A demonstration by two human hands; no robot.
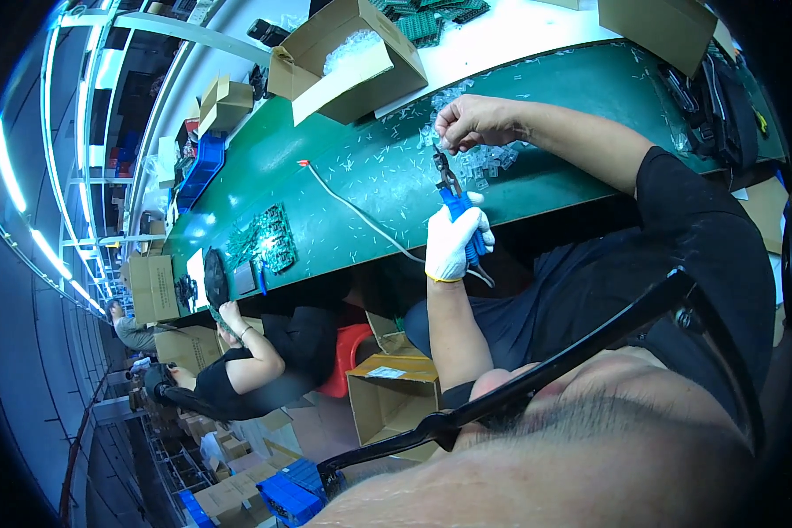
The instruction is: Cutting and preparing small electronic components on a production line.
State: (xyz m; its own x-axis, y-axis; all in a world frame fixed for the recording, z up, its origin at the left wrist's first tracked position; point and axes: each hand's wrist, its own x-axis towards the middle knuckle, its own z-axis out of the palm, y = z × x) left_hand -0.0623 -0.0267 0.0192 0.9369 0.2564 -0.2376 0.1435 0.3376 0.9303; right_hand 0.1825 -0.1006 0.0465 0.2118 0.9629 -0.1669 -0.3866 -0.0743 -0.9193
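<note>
My left hand, in a white knitted glove, is closed round the blue handles of a pair of cutting pliers. The dark jaws point away from me, toward the fingertips of my right hand. That hand is bare, its thumb and fingers pinched together just above the jaws; whatever they hold is too small to make out. Under and beside it lies a loose heap of small clear plastic pieces. Many thin pale offcuts are scattered over the green table.
A white cable with a red end crosses the table. An open carton stands at the far side. Green circuit boards lie to the left, near a seated co-worker. A black bag rests at right. Below is an open box.
</note>
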